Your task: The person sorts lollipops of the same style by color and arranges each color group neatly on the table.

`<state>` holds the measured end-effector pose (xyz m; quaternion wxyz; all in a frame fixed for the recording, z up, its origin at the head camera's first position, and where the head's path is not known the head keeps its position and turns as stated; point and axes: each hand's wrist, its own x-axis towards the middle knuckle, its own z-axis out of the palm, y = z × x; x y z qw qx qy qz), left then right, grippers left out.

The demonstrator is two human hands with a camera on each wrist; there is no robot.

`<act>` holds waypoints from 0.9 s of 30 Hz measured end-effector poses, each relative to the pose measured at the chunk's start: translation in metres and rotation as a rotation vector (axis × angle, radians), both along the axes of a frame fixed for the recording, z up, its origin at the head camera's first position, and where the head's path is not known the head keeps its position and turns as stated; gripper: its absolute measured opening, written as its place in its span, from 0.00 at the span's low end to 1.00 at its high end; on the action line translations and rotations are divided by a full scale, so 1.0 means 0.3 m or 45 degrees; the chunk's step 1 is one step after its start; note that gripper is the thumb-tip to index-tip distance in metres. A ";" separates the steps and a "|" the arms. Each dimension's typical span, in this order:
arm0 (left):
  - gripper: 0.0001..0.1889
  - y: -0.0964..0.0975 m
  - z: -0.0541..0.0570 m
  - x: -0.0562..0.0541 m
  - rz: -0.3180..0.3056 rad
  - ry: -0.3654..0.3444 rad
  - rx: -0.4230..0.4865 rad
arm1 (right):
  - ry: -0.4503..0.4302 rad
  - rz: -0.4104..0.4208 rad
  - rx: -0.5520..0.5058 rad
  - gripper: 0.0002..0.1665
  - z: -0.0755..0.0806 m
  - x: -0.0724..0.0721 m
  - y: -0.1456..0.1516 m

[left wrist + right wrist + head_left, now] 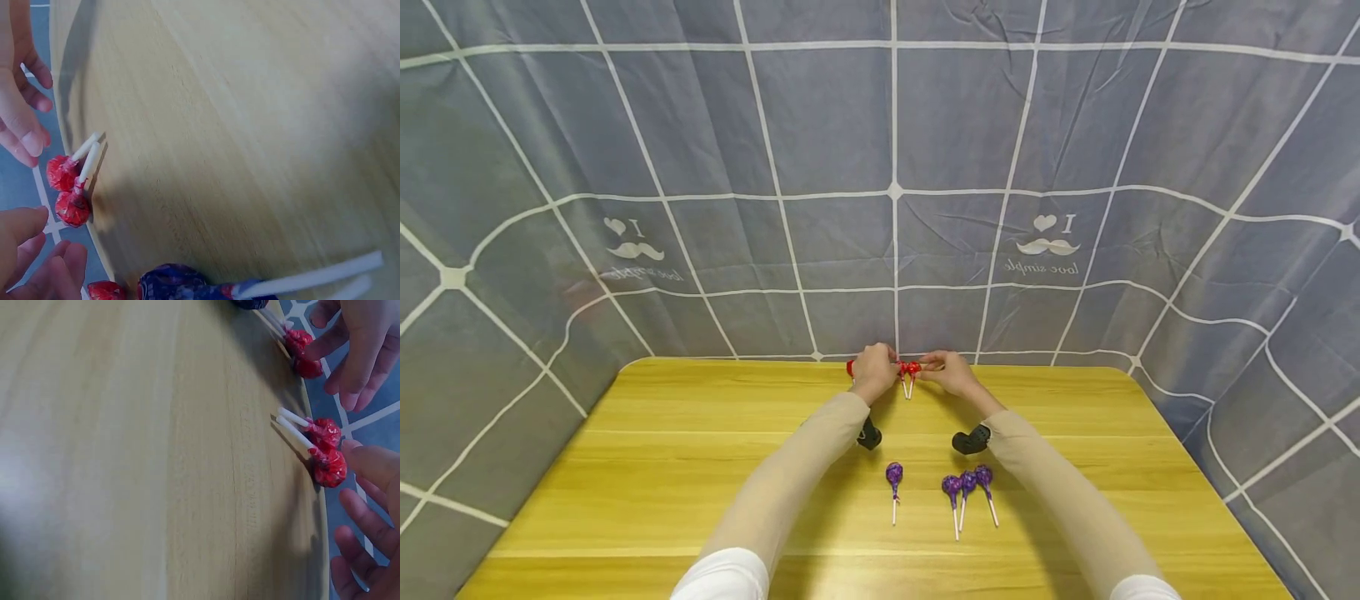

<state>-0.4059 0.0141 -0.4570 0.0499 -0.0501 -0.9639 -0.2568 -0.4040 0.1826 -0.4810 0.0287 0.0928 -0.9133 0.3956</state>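
Observation:
Two red-wrapped lollipops [908, 368] lie side by side at the table's far edge, between my hands, white sticks pointing back toward me. My left hand [875, 371] is just left of the pair, fingers loosely bent and holding nothing. On the other side my right hand [372, 512] has its fingers spread, the thumb tip right at one red candy [329, 467]. Beyond my left hand, more red lollipops [300, 350] lie along the edge, mostly hidden by that hand in the head view. A dark-wrapped lollipop [175, 282] shows close by in the left wrist view.
Nearer me on the wooden table [700, 475] lie a single purple lollipop [893, 475] and a group of three purple lollipops [967, 482]. A grey curtain with white lines [835, 242] hangs right behind the far edge. Black wrist devices [972, 440] sit under both forearms.

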 end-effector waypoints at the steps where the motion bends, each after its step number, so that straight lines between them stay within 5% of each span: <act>1: 0.08 -0.002 0.003 0.005 -0.001 0.003 0.007 | 0.007 0.003 0.000 0.20 0.000 0.005 0.003; 17: 0.11 -0.080 0.026 0.114 -0.174 0.130 0.136 | 0.057 0.084 -0.061 0.21 0.039 0.117 0.077; 27: 0.11 -0.130 0.016 0.221 -0.265 0.119 0.219 | 0.130 0.151 -0.003 0.20 0.026 0.245 0.135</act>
